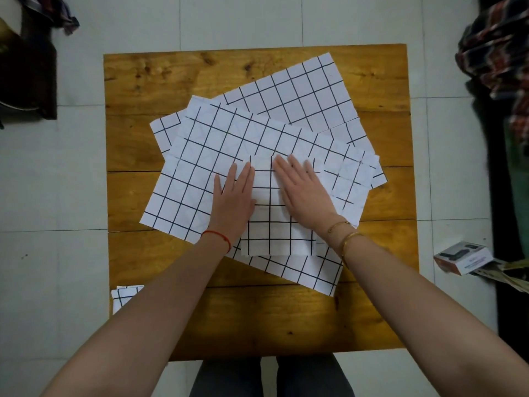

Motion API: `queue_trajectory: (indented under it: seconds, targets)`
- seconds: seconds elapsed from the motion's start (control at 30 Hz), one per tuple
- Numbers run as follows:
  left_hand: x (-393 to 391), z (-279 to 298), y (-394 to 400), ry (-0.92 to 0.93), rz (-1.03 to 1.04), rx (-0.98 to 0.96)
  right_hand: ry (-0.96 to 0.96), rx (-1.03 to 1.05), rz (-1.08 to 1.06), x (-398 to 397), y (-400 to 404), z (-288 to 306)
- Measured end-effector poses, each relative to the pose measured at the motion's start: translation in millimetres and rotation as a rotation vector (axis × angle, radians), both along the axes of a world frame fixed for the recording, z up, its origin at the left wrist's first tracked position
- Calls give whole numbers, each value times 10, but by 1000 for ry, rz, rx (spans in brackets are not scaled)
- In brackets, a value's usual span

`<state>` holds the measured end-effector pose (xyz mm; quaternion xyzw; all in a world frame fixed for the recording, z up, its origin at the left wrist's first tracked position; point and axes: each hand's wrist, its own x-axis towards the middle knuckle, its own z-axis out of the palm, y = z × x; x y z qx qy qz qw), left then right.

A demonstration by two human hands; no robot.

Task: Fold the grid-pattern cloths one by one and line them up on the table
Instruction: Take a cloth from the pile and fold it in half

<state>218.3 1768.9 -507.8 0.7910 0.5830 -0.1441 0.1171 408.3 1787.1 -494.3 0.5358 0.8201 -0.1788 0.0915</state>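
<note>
at the far left edge of the view a dark piece of furniture (pixel 27 78) is standing on the pale tiled floor (pixel 57 181), with a bundle of striped fabric (pixel 61 15) lying on top of it. at the near left corner of the wooden worktop (pixel 160 81) a folded grid cloth (pixel 123 296) is sitting, partly hidden by the left forearm. moving right, a loose pile of unfolded grid-pattern cloths (pixel 200 156) is lying spread across the middle of the worktop, the sheets overlapping at different angles and the farthest one (pixel 300 90) reaching toward the far right corner. the left hand (pixel 233 202), with a red thread bracelet (pixel 219 239) on its wrist, is pressing flat on the pile with fingers straight, touching the left edge of a smaller folded cloth (pixel 272 233) that is lying on top of the pile near the person. just beside it, the right hand (pixel 305 193) is resting palm down on that folded cloth, fingers straight and together, gripping nothing; two gold bangles (pixel 343 233) are circling its wrist. further right, on the floor beside the worktop, a small white box (pixel 462 257) is lying next to some papers (pixel 512 275), and at the far right edge checked garments (pixel 495 53) are hanging, blurred. at the bottom, the person's knees in dark trousers (pixel 269 376) are showing below the near edge of the worktop.
</note>
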Motion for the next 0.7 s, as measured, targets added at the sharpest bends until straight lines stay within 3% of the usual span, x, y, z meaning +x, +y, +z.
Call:
queue_trajectory:
  seconds: [0.27,0.7]
  targets:
    - [-220,-2,-367,18,-130,17,-30,-138,-57,-154,8,-69]
    - [-497,82,-1393,-7,-274,-70,-70,-173,-81,-236,22,-43]
